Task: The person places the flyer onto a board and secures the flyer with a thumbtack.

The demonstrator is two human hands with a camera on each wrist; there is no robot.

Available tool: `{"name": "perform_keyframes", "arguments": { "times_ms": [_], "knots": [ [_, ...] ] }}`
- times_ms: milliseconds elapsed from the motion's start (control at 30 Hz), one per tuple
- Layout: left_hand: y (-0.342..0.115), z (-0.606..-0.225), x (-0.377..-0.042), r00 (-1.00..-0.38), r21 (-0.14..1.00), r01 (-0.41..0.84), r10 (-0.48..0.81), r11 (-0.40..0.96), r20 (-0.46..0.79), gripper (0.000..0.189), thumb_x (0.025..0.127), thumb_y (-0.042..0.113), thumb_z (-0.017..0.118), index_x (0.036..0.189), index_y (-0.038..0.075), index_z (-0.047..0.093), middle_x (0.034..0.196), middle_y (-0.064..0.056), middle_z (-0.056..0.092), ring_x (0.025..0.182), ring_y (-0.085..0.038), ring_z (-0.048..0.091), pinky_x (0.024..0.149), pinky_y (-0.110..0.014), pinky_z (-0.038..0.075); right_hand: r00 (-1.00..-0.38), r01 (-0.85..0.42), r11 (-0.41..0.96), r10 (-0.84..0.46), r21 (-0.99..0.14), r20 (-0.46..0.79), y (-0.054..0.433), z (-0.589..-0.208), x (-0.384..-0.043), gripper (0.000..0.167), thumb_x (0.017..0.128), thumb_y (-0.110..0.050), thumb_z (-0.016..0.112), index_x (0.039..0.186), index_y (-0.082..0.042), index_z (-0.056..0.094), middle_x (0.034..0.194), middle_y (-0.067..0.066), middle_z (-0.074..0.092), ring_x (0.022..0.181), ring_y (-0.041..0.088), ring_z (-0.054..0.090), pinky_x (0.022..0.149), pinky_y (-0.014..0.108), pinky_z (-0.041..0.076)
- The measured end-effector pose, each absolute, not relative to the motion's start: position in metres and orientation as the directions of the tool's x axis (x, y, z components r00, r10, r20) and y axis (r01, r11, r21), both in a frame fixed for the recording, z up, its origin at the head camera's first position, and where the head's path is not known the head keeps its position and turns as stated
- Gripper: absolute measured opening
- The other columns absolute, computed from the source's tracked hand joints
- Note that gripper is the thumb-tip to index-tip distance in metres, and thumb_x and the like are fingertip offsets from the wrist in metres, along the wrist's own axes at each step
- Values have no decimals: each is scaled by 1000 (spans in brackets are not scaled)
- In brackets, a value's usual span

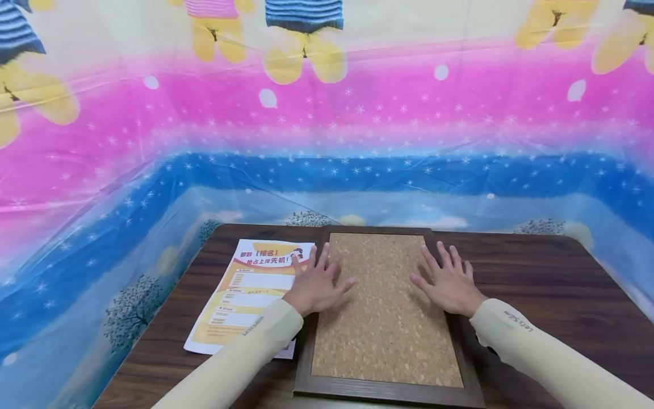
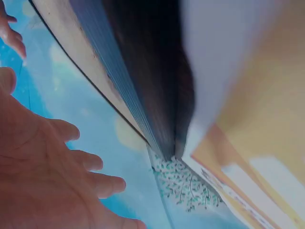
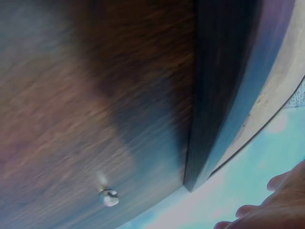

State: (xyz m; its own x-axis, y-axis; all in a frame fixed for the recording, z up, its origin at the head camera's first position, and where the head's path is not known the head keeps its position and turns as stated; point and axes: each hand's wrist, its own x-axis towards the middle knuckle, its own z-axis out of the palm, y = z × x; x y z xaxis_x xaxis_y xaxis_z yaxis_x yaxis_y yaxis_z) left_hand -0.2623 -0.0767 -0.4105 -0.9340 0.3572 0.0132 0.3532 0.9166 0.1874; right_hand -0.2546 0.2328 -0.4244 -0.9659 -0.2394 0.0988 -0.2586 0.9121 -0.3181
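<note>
A cork board (image 1: 385, 335) in a dark brown wooden frame lies lengthwise before me, its cork face bare. Over its left edge my left hand (image 1: 319, 284) is held with fingers spread, gripping nothing. My right hand (image 1: 449, 284) mirrors it over the right edge, fingers also fanned out. In the left wrist view, the left palm (image 2: 47, 171) shows a gap between it and the board's frame (image 2: 147, 71). Only part of the right hand (image 3: 276, 205) appears in the right wrist view, beyond the frame (image 3: 219, 95).
A printed orange and white leaflet (image 1: 245, 295) lies left of the board, partly under the left forearm. The dark wood table (image 1: 552, 295) carries both. A small shiny round thing (image 3: 109, 197) shows against the table in the right wrist view. A patterned cloth (image 1: 357, 130) hangs behind.
</note>
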Motion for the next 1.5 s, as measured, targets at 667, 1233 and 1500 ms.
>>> {"name": "perform_keyframes", "arguments": {
  "times_ms": [667,1233,1500],
  "knots": [
    [-158,-405,-259,-966,173,260,258,950,36,74,93,65,30,152,22,20,155,-18,9,138,-44,2,96,-71,-6,-981,-195,921,-184,-337,64,279,-427,-241,83,94,-60,37,152,-9,8,152,29,-5,132,55,-9,93,73,-3],
    [-195,-414,-259,-984,174,170,160,970,75,76,94,60,37,151,11,23,153,-22,14,134,-53,2,93,-72,-11,-981,-194,920,-181,-341,70,300,-436,-230,83,94,-60,39,150,-2,18,148,36,3,129,59,1,94,71,2],
    [-211,-423,-254,-995,141,100,98,985,28,76,94,55,41,148,3,28,150,-25,20,133,-52,11,93,-74,6,-970,-241,899,-218,-365,105,315,-440,-230,72,99,-49,38,147,2,23,145,34,16,127,56,20,92,70,19]
  ]
}}
